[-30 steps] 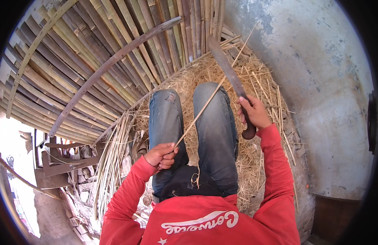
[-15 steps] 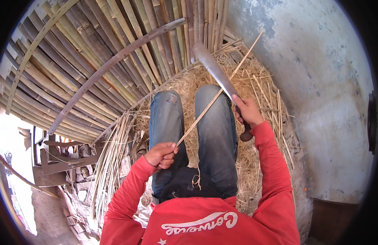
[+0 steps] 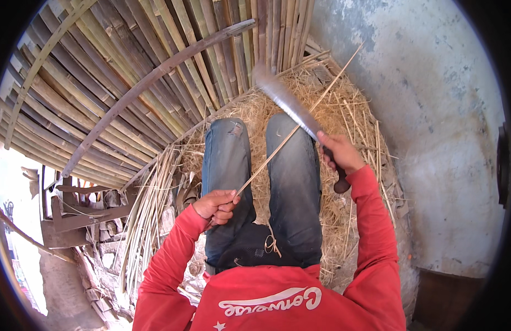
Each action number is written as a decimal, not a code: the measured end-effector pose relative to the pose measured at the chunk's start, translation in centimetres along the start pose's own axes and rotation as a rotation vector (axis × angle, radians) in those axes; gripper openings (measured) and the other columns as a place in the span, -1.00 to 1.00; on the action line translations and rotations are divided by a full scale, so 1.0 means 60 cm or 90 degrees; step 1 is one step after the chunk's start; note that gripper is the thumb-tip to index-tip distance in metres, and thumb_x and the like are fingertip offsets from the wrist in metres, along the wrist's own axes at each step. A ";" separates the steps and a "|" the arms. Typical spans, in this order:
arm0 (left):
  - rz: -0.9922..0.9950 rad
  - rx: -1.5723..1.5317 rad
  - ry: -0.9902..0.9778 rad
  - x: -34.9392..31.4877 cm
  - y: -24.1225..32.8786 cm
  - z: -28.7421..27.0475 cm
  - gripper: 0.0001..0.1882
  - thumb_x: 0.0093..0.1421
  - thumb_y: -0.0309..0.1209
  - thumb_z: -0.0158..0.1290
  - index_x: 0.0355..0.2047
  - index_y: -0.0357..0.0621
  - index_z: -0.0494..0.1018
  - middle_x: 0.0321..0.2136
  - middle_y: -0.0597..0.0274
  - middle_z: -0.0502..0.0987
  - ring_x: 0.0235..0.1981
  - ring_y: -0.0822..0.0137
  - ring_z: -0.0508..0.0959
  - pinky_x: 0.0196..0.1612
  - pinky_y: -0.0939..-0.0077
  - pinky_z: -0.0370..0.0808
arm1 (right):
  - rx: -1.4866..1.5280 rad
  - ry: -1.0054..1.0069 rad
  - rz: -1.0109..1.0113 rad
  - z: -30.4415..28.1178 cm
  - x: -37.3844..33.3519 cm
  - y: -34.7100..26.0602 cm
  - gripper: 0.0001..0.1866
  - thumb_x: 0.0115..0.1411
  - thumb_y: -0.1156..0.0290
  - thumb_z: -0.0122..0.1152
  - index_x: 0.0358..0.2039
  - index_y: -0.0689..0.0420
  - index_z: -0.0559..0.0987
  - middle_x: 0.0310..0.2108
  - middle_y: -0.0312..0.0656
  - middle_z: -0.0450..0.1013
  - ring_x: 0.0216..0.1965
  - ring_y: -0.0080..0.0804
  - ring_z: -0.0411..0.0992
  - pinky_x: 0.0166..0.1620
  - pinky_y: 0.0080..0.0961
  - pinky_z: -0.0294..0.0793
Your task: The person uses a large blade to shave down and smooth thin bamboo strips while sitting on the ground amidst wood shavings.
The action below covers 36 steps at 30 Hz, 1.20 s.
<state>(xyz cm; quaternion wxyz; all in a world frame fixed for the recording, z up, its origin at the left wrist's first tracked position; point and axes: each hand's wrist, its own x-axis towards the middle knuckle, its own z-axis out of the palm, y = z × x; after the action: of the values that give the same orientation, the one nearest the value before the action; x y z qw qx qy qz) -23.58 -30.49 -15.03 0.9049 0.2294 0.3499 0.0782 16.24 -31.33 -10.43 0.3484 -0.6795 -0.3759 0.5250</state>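
A long, thin bamboo strip (image 3: 271, 155) slants from lower left to upper right across my thighs. My left hand (image 3: 217, 207) is closed round its near end, over my left thigh. In my right hand (image 3: 342, 151) is the dark handle of a machete (image 3: 292, 105), whose wide blade points up and to the left, blurred toward the tip. The blade crosses the strip by my right knee; whether its edge bites into the strip I cannot tell. A curled shaving (image 3: 272, 244) lies on the dark cloth at my lap.
Straw-like shavings (image 3: 332, 220) cover the ground round my legs. A bundle of thin strips (image 3: 146, 220) lies to the left. Ahead leans a bamboo slat panel (image 3: 128, 71) with curved crossbars. A grey-blue wall (image 3: 426, 138) stands close on the right.
The machete has swung a little, its tip moving left and down and its handle slightly right. The strip's far end has shifted slightly right. My left hand keeps its grip.
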 end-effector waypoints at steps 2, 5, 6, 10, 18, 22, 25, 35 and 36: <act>0.001 -0.007 -0.018 0.002 0.005 0.006 -0.71 0.52 -0.14 -0.09 -0.28 -0.06 0.36 -0.67 0.58 0.07 -0.76 0.66 0.01 -0.71 0.64 -0.04 | 0.073 0.074 0.002 -0.007 0.015 -0.003 -0.45 0.39 -0.11 0.13 -0.52 0.11 0.47 -0.72 -0.36 0.33 -0.77 -0.61 0.24 -0.70 -0.60 0.21; 0.002 0.009 -0.001 0.005 0.008 0.017 -0.70 0.52 -0.14 -0.10 -0.28 -0.05 0.35 -0.68 0.59 0.07 -0.76 0.66 0.01 -0.71 0.65 -0.04 | 0.146 0.136 0.002 0.003 0.014 0.007 -0.45 0.40 -0.12 0.11 -0.52 0.10 0.45 -0.72 -0.36 0.32 -0.77 -0.60 0.25 -0.70 -0.58 0.20; 0.001 0.001 -0.010 0.006 0.008 0.014 -0.70 0.52 -0.14 -0.10 -0.28 -0.05 0.35 -0.67 0.59 0.08 -0.76 0.66 0.01 -0.71 0.65 -0.04 | 0.085 0.062 0.019 0.021 0.001 0.008 -0.45 0.40 -0.13 0.12 -0.52 0.10 0.46 -0.72 -0.36 0.32 -0.77 -0.61 0.24 -0.70 -0.59 0.20; 0.007 -0.016 -0.012 0.002 -0.004 0.007 -0.71 0.52 -0.15 -0.10 -0.28 -0.05 0.35 -0.66 0.58 0.09 -0.76 0.66 0.00 -0.71 0.66 -0.05 | -0.023 -0.057 0.020 0.036 -0.029 0.006 -0.45 0.38 -0.13 0.14 -0.50 0.11 0.50 -0.71 -0.39 0.33 -0.77 -0.64 0.23 -0.70 -0.60 0.19; -0.003 -0.025 -0.024 0.011 0.007 0.014 -0.71 0.51 -0.15 -0.08 -0.29 -0.06 0.35 -0.66 0.58 0.09 -0.77 0.66 0.01 -0.71 0.64 -0.06 | 0.101 0.052 0.016 0.025 0.001 0.008 -0.46 0.39 -0.10 0.15 -0.50 0.12 0.46 -0.70 -0.38 0.32 -0.75 -0.61 0.23 -0.67 -0.59 0.22; 0.014 -0.036 -0.026 0.003 -0.001 0.007 -0.72 0.51 -0.16 -0.07 -0.29 -0.06 0.36 -0.66 0.58 0.09 -0.77 0.66 0.01 -0.71 0.65 -0.06 | 0.007 -0.008 0.030 0.025 -0.019 0.005 -0.47 0.40 -0.09 0.14 -0.50 0.12 0.47 -0.70 -0.38 0.32 -0.76 -0.61 0.22 -0.67 -0.58 0.23; -0.003 -0.039 -0.039 0.008 0.001 0.004 -0.70 0.50 -0.12 -0.06 -0.30 -0.05 0.35 -0.66 0.59 0.09 -0.77 0.66 0.01 -0.72 0.65 -0.06 | 0.051 0.041 0.010 0.004 0.002 0.002 -0.49 0.40 -0.09 0.13 -0.49 0.09 0.48 -0.69 -0.39 0.32 -0.75 -0.62 0.23 -0.66 -0.56 0.24; -0.003 -0.049 -0.036 0.031 0.011 0.021 -0.68 0.50 -0.10 -0.06 -0.31 -0.04 0.32 -0.65 0.57 0.11 -0.76 0.67 0.02 -0.72 0.66 -0.06 | -0.003 -0.035 0.058 0.034 -0.035 -0.010 -0.46 0.40 -0.12 0.11 -0.51 0.10 0.46 -0.70 -0.40 0.29 -0.74 -0.63 0.22 -0.66 -0.60 0.21; -0.004 -0.045 -0.037 0.030 0.011 0.020 -0.68 0.50 -0.10 -0.06 -0.30 -0.04 0.32 -0.65 0.57 0.11 -0.76 0.68 0.02 -0.72 0.66 -0.06 | 0.059 0.007 0.051 0.022 -0.024 -0.005 -0.46 0.42 -0.10 0.09 -0.51 0.10 0.46 -0.70 -0.40 0.29 -0.74 -0.62 0.22 -0.67 -0.59 0.21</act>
<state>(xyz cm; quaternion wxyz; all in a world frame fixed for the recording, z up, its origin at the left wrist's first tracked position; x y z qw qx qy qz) -21.40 -29.81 -15.03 0.9223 0.1987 0.3214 0.0813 14.65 -32.37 -9.80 0.3607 -0.6799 -0.3216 0.5515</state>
